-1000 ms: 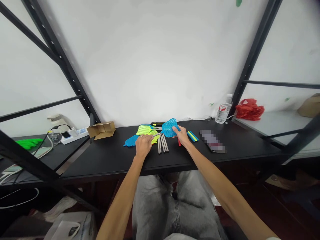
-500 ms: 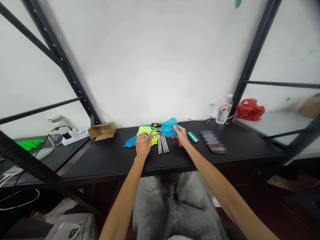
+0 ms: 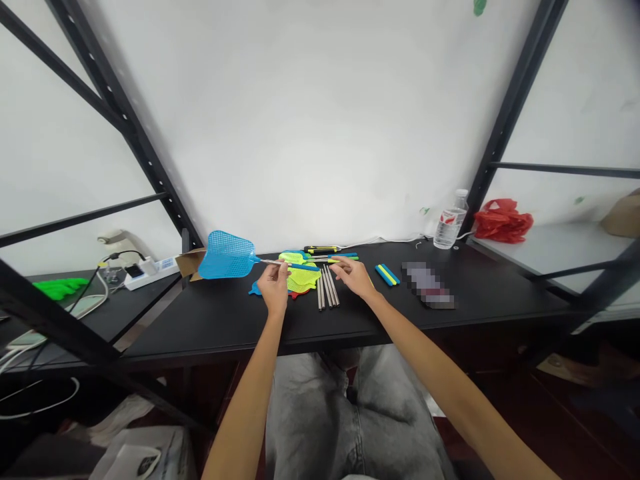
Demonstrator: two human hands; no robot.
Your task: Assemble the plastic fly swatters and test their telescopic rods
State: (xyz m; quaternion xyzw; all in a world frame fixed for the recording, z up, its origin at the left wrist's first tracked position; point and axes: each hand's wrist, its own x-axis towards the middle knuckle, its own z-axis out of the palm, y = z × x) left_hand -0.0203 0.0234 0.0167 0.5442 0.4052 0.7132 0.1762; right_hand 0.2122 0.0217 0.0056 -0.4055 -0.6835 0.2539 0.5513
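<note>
A blue fly swatter (image 3: 227,257) is in my left hand (image 3: 274,285), its mesh head out to the left and its blue handle (image 3: 305,267) pointing right. My left fingers pinch the metal rod near the handle. My right hand (image 3: 351,275) hovers just past the handle's end, apart from it, with fingers loosely parted and nothing seen in them. Beneath lie yellow-green swatter heads (image 3: 300,279), partly covering blue and red ones. Several metal rods (image 3: 328,290) lie side by side between my hands. Behind them are swatters with coloured handles (image 3: 345,256).
Blue and yellow handle grips (image 3: 387,275) lie right of my right hand, near a blurred phone-like object (image 3: 427,283). A water bottle (image 3: 449,223) and red plastic bag (image 3: 503,221) stand far right. An open cardboard box (image 3: 191,264) is at left, beside a power strip (image 3: 155,272).
The blue swatter has turned round, its head going from my right hand to the far left. My right hand has let go of the head, and the blue handle now shows at the right.
</note>
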